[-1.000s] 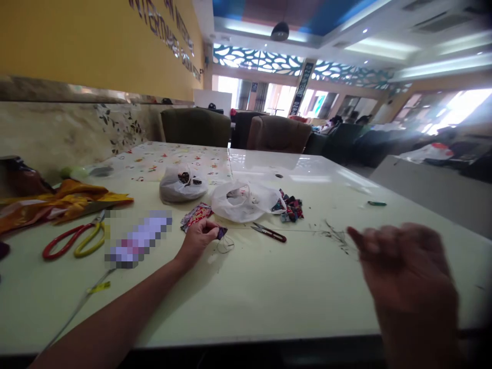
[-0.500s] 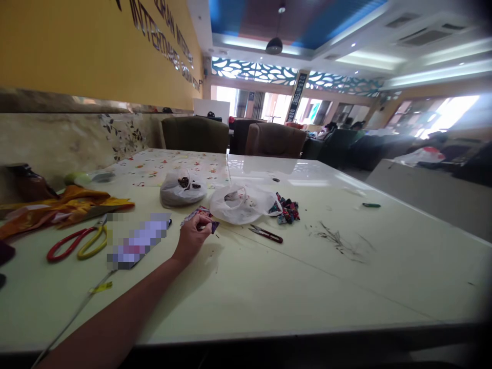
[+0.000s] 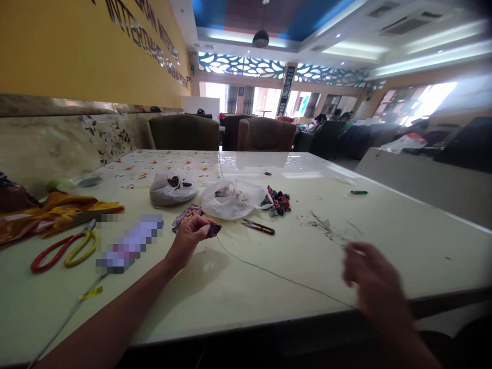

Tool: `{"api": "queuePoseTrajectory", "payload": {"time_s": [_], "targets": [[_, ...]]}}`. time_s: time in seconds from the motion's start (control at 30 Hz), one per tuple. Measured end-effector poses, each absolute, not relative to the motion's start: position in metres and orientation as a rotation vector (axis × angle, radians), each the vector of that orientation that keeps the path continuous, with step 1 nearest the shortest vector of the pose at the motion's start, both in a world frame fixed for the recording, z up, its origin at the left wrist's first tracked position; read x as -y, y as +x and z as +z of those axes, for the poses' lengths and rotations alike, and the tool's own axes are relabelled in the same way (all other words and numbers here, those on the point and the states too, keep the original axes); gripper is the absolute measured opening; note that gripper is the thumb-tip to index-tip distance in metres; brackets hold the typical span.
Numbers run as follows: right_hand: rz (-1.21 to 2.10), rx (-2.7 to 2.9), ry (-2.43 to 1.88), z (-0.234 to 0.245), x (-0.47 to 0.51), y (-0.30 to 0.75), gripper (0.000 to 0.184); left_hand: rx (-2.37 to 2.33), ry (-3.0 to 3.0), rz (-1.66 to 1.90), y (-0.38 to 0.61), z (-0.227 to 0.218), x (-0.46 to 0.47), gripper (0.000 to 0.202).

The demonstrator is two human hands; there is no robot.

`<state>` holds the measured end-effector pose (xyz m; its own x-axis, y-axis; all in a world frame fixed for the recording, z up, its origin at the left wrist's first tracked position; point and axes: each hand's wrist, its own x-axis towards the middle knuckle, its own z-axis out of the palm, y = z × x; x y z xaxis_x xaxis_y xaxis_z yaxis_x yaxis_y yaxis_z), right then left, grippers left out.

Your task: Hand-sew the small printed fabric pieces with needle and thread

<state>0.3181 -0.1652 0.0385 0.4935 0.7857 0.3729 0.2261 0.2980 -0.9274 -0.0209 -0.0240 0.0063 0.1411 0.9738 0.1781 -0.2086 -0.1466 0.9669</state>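
Note:
My left hand (image 3: 194, 233) pinches a small dark purple piece of fabric (image 3: 214, 230) just above the table. From it a thin dark thread (image 3: 269, 270) runs down to the right, reaching the edge of my right hand (image 3: 371, 274). That hand is raised over the front right of the table, its fingers curled and blurred; the thread's far end is hidden by it. A patterned scrap of cloth (image 3: 187, 214) lies just behind my left hand. Thread snips (image 3: 259, 227) with a dark red handle lie to the right of the held fabric.
White plastic bags (image 3: 172, 192) stand mid-table, beside a pile of colourful fabric pieces (image 3: 280, 201). Large scissors (image 3: 79, 246), a blurred-out phone (image 3: 132, 243) with a cable and orange cloth (image 3: 65, 209) are at left. Loose thread ends (image 3: 325, 225) and a green object (image 3: 359, 192) lie right.
My right hand has come into view at the right, with the thread now stretched between it and the fabric. My left hand still holds the fabric, shifted slightly. The view has turned a little rightward.

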Motion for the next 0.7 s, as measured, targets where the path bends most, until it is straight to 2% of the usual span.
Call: {"api": "queuePoseTrajectory", "payload": {"time_s": [0.1,0.3,0.47,0.7], "targets": [[0.828,1.276,-1.318,0.03,0.117,0.261,0.025,-0.781,1.279,1.168,-0.02,0.012,0.032,0.02],[1.307,1.459,-1.079,0.033,0.065,0.179,0.027,-0.721,1.443,1.046,-0.025,0.014,0.034,0.013],[1.47,1.478,-0.992,0.031,0.061,0.174,0.024,-0.714,1.51,1.021,-0.026,0.014,0.033,0.012],[1.763,1.297,-0.939,0.031,0.069,0.177,0.031,-0.772,1.67,1.055,-0.023,0.018,0.035,0.009]]}}
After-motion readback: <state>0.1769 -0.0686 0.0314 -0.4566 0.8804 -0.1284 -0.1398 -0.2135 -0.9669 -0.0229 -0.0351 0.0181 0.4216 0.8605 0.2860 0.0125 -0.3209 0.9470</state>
